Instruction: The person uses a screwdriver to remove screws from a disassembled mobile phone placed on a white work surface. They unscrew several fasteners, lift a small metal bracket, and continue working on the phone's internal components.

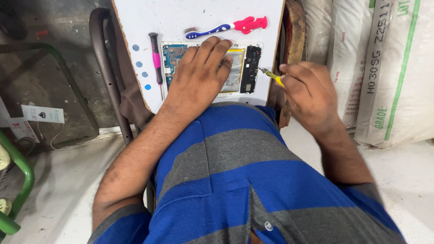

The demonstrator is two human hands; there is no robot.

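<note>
Head view: left hand (199, 74) lies flat, pinning the opened phone (235, 68) on the white board (181, 18); right hand (307, 92) grips a yellow screwdriver (271, 76) at its lower edge. Unscrewing seems underway; next needs precise tip seating.

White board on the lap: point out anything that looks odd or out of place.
A toothbrush with a pink handle lies on the white board above the opened phone, among repair tools such as the pink-handled screwdriver. The phone's back is off, its circuit board bared. Nothing looks spilled or broken.
</note>
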